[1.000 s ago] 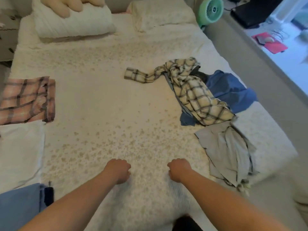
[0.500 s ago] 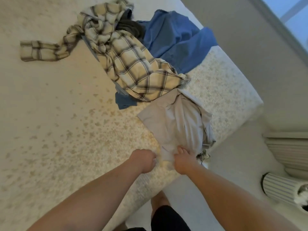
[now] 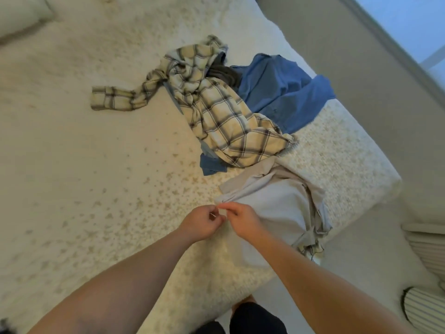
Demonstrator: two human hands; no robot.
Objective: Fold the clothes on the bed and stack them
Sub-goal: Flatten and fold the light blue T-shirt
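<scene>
The grey garment lies crumpled near the bed corner. Its near edge is pinched between curled fingers of the left hand and the right hand, held side by side. The plaid shirt overlaps the blue garment beyond it.

A pillow upper left; a striped cushion lower right.

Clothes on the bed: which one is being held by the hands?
The pale grey garment; both hands pinch its edge. The plaid shirt and blue garment lie untouched.
</scene>
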